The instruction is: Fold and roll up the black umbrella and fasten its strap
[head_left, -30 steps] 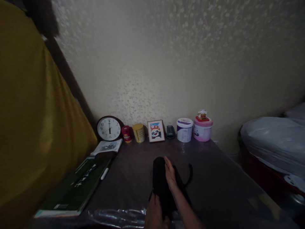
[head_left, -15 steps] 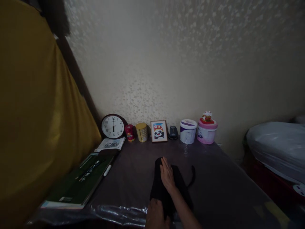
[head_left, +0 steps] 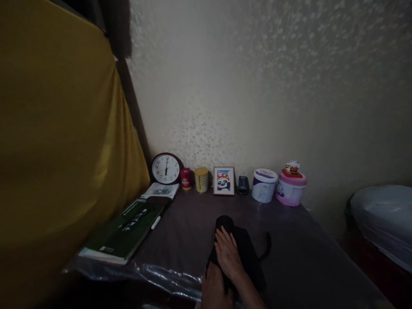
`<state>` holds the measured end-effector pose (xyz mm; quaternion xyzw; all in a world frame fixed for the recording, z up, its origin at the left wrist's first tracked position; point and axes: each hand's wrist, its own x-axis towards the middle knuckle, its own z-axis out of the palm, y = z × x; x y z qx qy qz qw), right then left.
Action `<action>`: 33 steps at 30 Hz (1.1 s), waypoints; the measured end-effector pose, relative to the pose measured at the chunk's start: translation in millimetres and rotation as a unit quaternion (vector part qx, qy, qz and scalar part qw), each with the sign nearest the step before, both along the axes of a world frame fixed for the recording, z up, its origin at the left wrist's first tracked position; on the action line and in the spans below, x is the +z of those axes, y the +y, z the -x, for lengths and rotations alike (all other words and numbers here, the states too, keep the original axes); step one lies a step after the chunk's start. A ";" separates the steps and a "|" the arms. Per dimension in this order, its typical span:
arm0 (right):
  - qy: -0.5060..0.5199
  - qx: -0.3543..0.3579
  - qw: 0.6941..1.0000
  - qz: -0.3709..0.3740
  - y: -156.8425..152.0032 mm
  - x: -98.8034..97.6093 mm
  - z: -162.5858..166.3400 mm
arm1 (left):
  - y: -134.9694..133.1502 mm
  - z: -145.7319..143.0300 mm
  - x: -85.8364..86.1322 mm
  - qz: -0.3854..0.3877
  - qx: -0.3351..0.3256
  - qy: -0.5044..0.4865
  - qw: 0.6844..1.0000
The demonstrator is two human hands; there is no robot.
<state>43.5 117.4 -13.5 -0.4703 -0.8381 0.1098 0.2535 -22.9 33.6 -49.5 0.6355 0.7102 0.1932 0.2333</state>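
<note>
A black piece of cloth [head_left: 240,246] lies on the dark table [head_left: 193,227], near its front edge. My right hand [head_left: 228,253] rests flat on top of the cloth with fingers stretched out and pointing away from me. My left hand [head_left: 215,287] lies at the cloth's near end, low in the view; its fingers are pressed against the cloth, partly under my right wrist, and I cannot make out whether they grip it.
Along the wall stand a round clock [head_left: 166,168], a red can [head_left: 186,178], a gold tin [head_left: 201,179], a framed panda picture [head_left: 223,180], a white tub [head_left: 264,185] and a pink tub [head_left: 290,187]. A green book [head_left: 125,229] lies left, by a yellow curtain [head_left: 58,141].
My right hand has slid back toward me along the cloth. The view has swung left and the table objects sit further right in it.
</note>
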 end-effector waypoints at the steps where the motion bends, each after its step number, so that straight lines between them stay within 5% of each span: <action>1: 0.005 0.008 1.000 -0.004 -4.4 -0.3 -0.9 | -0.2 0.6 -0.6 -0.011 0.002 -0.014 1.000; 12: 0.024 0.060 0.998 -0.003 -58.4 13.2 -12.2 | -18.6 14.4 -4.1 -0.127 -0.029 -0.119 0.984; 18: 0.041 0.072 0.997 0.011 -68.0 14.9 -16.1 | -19.8 44.2 9.3 -0.031 -0.121 -0.225 0.966; 25: 0.062 0.118 0.991 0.033 -79.6 9.7 -14.3 | 6.9 41.2 55.0 -0.050 -0.091 -0.210 0.972; 30: 0.150 0.157 0.974 0.071 -98.1 19.5 -32.6 | 16.2 30.6 52.3 -0.041 -0.126 -0.211 0.968; 33: 0.254 0.111 0.954 0.116 -87.1 22.3 -49.0 | 11.8 29.9 42.7 -0.037 -0.138 -0.213 0.967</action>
